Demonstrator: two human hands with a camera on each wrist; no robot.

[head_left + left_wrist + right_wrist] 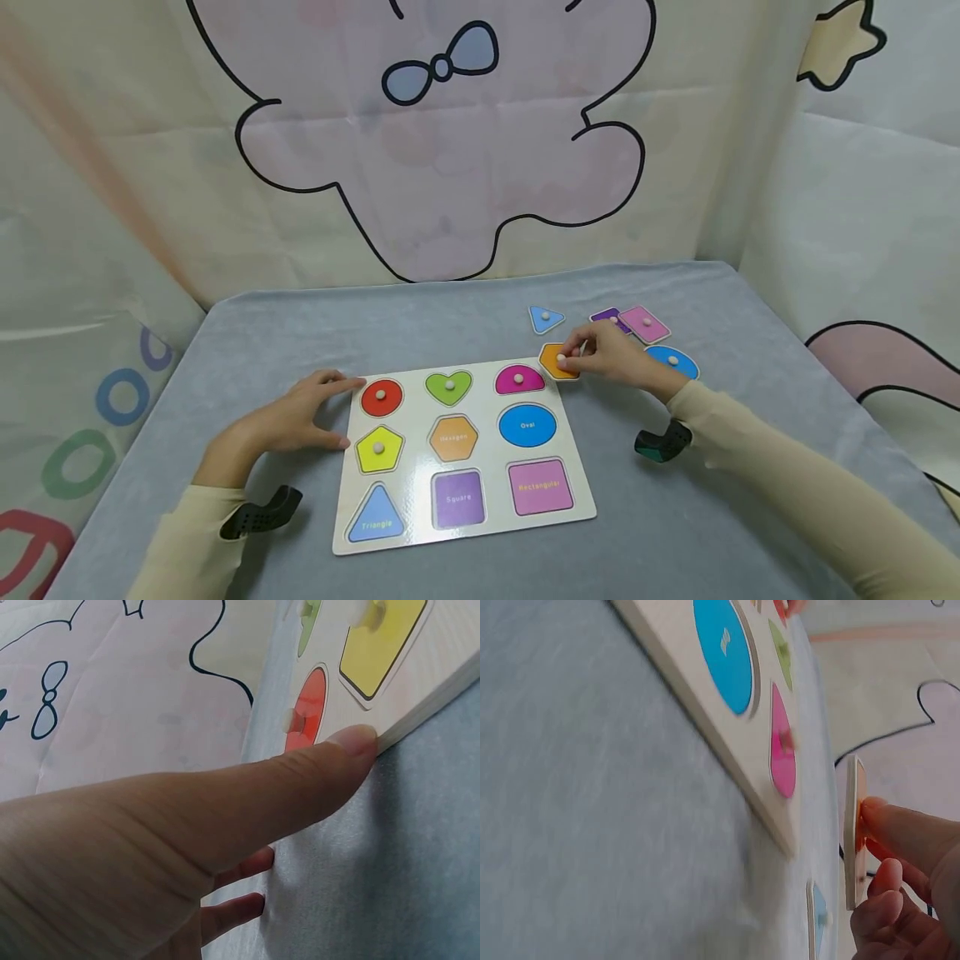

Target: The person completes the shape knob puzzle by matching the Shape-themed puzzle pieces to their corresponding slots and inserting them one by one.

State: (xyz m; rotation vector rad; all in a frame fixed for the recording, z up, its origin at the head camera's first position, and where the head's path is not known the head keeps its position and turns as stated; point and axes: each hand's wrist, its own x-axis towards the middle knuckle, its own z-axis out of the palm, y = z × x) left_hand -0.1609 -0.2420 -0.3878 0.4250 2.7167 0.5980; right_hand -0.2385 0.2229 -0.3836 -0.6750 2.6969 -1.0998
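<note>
A white wooden puzzle board lies on the table. My left hand rests at its left edge, fingers extended; in the left wrist view the thumb touches the board's edge. Beyond the far right corner, my right hand pinches an orange hexagon piece by its knob. The right wrist view shows that hexagon raised off the cloth, edge-on. Knobbed red circle, green heart, magenta semicircle and yellow pentagon pieces sit in the board. The printed hexagon recess is uncovered.
Behind the right hand lie a blue triangle piece, a pink rectangle piece overlapping a purple piece, and a blue oval piece, partly hidden. Grey cloth covers the table; a printed curtain hangs behind.
</note>
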